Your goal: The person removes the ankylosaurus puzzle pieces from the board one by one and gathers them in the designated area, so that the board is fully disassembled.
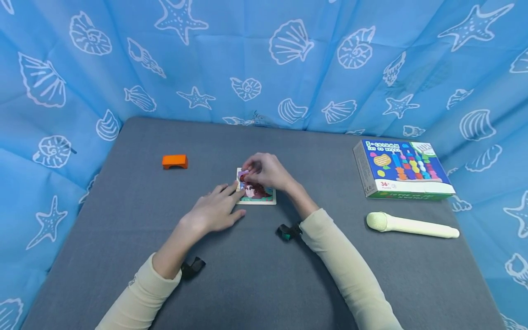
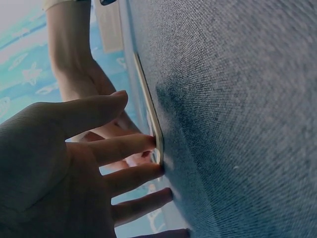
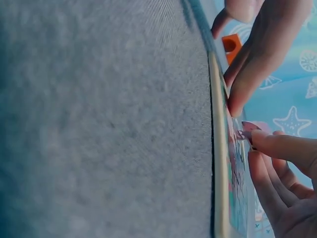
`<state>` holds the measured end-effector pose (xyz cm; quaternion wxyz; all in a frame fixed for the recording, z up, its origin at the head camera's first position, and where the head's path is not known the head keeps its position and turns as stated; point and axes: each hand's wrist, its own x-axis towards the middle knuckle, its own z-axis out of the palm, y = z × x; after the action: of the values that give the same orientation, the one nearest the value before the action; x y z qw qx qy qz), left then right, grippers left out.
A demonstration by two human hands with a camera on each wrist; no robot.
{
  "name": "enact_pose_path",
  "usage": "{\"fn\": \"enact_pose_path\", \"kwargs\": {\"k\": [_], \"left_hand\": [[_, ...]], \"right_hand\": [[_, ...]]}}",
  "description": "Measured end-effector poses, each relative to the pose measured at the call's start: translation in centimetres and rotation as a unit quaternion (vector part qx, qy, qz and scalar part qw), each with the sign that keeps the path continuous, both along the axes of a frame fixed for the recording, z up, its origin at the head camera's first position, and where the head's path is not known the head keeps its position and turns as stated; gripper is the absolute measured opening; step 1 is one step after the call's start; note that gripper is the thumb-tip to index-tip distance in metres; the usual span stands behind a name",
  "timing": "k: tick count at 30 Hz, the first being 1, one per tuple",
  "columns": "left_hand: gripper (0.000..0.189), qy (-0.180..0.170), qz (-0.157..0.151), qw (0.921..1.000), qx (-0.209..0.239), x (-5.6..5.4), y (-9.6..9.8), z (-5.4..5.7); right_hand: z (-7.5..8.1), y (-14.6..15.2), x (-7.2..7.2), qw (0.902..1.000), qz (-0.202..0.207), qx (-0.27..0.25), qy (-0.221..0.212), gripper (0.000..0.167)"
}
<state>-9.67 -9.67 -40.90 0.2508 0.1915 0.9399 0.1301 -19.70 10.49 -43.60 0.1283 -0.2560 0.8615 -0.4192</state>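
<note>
A small picture puzzle (image 1: pixel 261 202) with a pale wooden border lies flat on the grey table. My right hand (image 1: pixel 270 172) reaches over its far left corner and pinches a pinkish puzzle piece (image 3: pixel 255 126) between thumb and fingers, tilted up from the board. Part of the piece is hidden behind the fingertips. My left hand (image 1: pixel 214 211) lies at the puzzle's left side, fingers extended, with fingertips at the border. In the left wrist view, two of its fingers touch the board's pale edge (image 2: pixel 148 101).
An orange arched block (image 1: pixel 175 162) sits left of the puzzle. On the right are a bead set box (image 1: pixel 406 169) and a pale yellow microphone (image 1: pixel 412 225). Black straps (image 1: pixel 288 232) hang at both wrists. A blue shell-patterned curtain (image 1: pixel 247 59) borders the table.
</note>
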Motion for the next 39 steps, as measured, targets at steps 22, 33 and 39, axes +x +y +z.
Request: {"fn": "enact_pose_path", "kwargs": {"k": [22,33,39], "left_hand": [[0.068,-0.001,0.011,0.9999,-0.011,0.1,0.2,0.0],[0.068,0.003,0.007,1.0000,-0.004,0.2,0.1,0.1],[0.069,0.000,0.008,1.0000,-0.005,0.1,0.1,0.0]], "right_hand": [[0.5,8.0,-0.2,0.9905,-0.089,-0.050,-0.092,0.025],[-0.2,10.3,-1.0,0.9916,-0.117,0.005,-0.055,0.026],[0.2,10.0,-0.7,0.9921,-0.115,0.038,-0.030,0.025]]}}
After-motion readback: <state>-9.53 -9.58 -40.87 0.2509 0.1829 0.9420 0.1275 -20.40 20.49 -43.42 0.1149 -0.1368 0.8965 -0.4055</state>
